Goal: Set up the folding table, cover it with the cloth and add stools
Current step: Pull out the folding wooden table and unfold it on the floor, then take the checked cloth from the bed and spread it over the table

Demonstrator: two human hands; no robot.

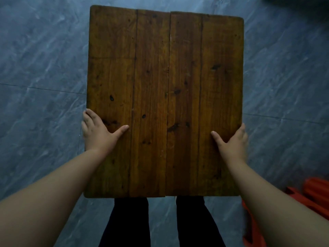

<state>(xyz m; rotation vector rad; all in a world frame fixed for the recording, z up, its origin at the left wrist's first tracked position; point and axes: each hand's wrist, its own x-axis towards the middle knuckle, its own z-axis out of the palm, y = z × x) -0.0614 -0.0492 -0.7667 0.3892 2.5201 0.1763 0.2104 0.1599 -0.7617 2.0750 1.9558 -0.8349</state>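
Two things fill most of the view: a grey marbled tile floor [44, 72] and, above it, the brown wooden table top [163, 82], seen from straight overhead. Its surface is made of long planks running away from the person, with a seam down the middle where the two halves meet; the far edge of the right half sits slightly lower in the picture than the left. Dark knots dot the wood. Below the near edge stand the person's legs in black trousers [131, 221]. At the lower right, partly behind the right forearm, lies something orange-red [313, 196]; what it is cannot be told. The left hand [98, 132] clasps the left edge of the table top, fingers curled over the side and thumb flat on the wood. The right hand [233, 141] clasps the right edge the same way, thumb on top.
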